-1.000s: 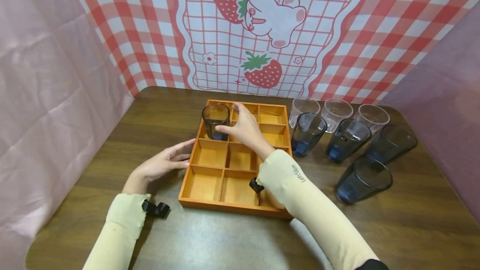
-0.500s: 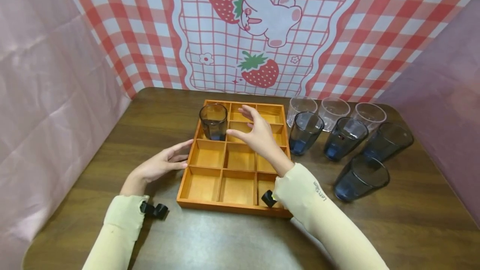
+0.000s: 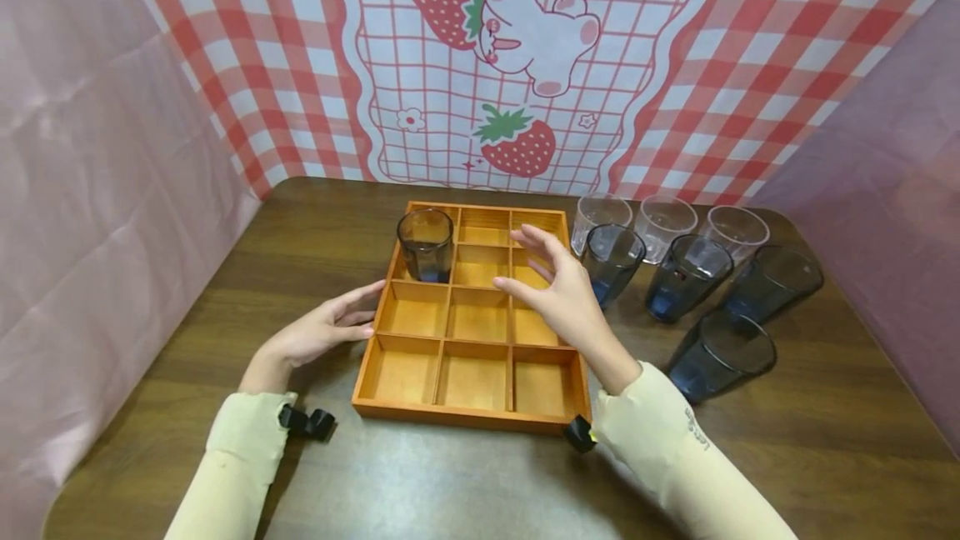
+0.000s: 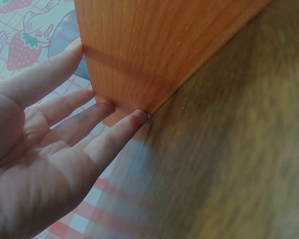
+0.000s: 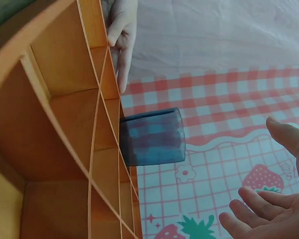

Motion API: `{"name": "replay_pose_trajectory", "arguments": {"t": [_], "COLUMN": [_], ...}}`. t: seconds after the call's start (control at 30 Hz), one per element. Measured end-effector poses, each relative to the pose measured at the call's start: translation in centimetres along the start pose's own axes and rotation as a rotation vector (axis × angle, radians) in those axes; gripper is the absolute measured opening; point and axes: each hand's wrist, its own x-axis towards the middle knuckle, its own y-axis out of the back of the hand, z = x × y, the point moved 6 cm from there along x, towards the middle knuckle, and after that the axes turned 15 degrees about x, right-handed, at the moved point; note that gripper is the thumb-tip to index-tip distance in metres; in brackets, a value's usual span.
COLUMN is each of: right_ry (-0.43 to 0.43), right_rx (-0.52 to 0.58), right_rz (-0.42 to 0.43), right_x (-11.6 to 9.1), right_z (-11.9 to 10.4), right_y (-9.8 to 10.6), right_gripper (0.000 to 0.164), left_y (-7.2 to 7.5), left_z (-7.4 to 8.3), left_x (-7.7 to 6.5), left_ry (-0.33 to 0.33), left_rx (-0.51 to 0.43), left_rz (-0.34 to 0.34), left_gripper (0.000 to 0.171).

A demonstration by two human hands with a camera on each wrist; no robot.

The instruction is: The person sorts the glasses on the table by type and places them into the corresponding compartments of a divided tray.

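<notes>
Now that the right hand (image 3: 566, 298) has drawn away toward the right side of the tray (image 3: 468, 417), the dark glass (image 3: 426, 248) has no hand on it; judging by this, it has been let go and bears its own weight. That right grip is apart, thumb well away from the softly bent fingers, holding nothing, above the right part of the tray at the centre of the frame. At centre left, the left hand (image 3: 322, 332) also keeps its grip apart, its fingertips touching the tray's left side, as the left wrist view confirms, without clasping it. Beyond the nearer compartments, the dark glass stands upright in the left column, toward the far end, its body hiding the dividers behind. Across the tabletop (image 3: 465, 482), at the right of the frame, stand four other dark glasses (image 3: 690, 277), with three clear cups (image 3: 663, 227) behind them, near the red-checked cloth (image 3: 517, 119).
</notes>
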Motion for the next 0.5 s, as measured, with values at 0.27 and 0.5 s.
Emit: {"name": "replay_pose_trajectory", "arguments": {"t": [0.27, 0.5], "right_ry": [0.051, 0.064], "right_rx": [0.008, 0.031], "right_rz": [0.034, 0.085], "right_x": [-2.5, -4.0], "right_z": [-0.2, -0.2], "right_y": [2.1, 3.6], "right_gripper": [0.072, 0.07], "left_y": [-0.1, -0.1], "left_z": [-0.1, -0.1], "left_x": [0.1, 0.0], "left_ry": [0.009, 0.038], "left_rx": [0.01, 0.017], "left_rz": [-0.001, 0.014], "left_gripper": [0.075, 0.073]}}
